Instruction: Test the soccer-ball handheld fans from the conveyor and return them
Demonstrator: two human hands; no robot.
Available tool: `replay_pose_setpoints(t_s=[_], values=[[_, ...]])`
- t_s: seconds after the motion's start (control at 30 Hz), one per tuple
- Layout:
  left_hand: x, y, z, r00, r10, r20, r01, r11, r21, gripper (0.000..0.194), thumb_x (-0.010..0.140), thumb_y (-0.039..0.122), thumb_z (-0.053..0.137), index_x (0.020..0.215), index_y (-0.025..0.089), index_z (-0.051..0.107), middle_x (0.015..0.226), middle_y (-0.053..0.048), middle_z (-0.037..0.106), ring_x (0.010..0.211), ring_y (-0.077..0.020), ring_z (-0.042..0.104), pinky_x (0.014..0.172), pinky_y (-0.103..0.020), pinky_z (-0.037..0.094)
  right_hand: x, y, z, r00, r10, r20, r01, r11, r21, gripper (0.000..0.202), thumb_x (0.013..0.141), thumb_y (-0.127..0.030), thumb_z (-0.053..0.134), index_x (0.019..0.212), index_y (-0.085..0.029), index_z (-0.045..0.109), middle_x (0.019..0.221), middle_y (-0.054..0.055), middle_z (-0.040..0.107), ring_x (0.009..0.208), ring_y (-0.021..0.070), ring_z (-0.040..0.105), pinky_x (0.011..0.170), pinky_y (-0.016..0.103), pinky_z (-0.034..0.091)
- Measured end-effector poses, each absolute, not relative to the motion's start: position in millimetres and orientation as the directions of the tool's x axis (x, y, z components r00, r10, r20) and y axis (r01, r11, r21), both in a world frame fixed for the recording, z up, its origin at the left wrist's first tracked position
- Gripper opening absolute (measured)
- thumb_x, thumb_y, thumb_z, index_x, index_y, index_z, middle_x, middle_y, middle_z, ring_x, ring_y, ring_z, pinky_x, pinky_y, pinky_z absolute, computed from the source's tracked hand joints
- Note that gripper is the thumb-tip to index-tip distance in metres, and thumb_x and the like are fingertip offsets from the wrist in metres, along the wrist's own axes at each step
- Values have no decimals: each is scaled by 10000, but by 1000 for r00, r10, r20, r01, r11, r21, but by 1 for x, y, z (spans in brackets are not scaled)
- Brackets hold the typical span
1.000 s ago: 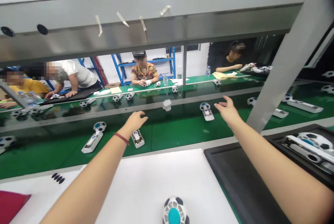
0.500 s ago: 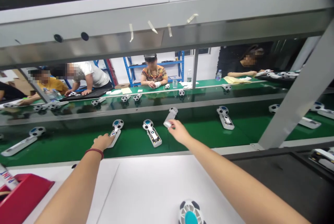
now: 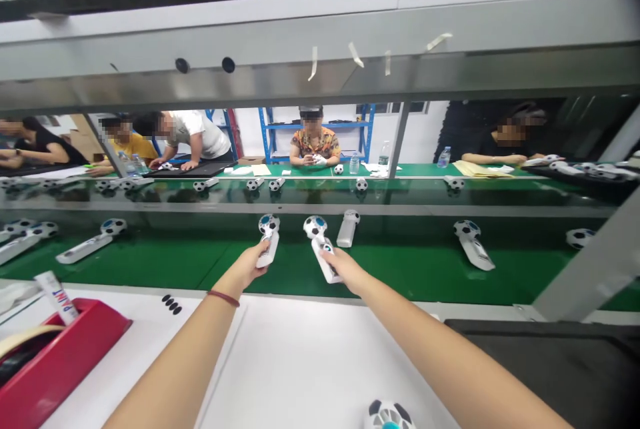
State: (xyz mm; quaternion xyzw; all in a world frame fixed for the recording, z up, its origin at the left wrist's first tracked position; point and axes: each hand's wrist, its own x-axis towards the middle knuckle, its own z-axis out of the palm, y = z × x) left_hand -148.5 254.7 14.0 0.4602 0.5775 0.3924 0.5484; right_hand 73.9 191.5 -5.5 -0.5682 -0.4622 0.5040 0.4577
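My left hand is closed round the handle of a white device with a football-patterned head, over the green belt. To its right, my right hand grips the handle of a second such device, thumb on top. Both heads point away from me. A third device lies just beyond my right hand, untouched. Part of another football-patterned head shows on the white work surface at the bottom edge.
More devices lie along the belt, one at the right. A slanting metal post and a black tray stand right. A red holder is at left. A shelf beam crosses above; several people sit or stand opposite.
The view has shifted left. My right hand has let go of the farther device and taken hold of the one nearer to my left hand. My left hand now grips its device more fully.
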Motion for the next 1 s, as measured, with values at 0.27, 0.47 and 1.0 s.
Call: replay_pose_setpoints(t_s=[0.27, 0.47, 1.0], values=[[-92, 155, 53, 309, 951, -12, -486, 169, 857, 435, 593, 220, 676, 998, 201, 515, 873, -18, 593, 773, -167, 587, 702, -321, 510, 97, 107, 59, 23, 983, -184, -597, -135, -791, 340, 735, -406, 605, 973, -188, 500, 833, 37, 614, 751, 140, 614, 739, 292, 513], [-68, 127, 67, 376, 921, -101, -419, 266, 868, 523, 581, 262, 732, 1030, 249, 465, 887, -11, 594, 780, -197, 594, 653, -317, 500, 113, 78, 73, 127, 988, -94, -576, -4, -818, 396, 677, -256, 701, 1010, -241, 486, 1111, 31, 574, 946, 226, 607, 816, 418, 510], [-44, 119, -7, 105, 990, -97, -452, 134, 882, 610, 627, 689, 539, 941, 168, 593, 840, -58, 655, 788, -184, 604, 657, -243, 470, 129, 62, 3, 390, 920, 29, -483, 231, -844, 545, 577, -579, 657, 938, -197, 512, 816, 30, 635, 777, 191, 613, 706, 292, 479]])
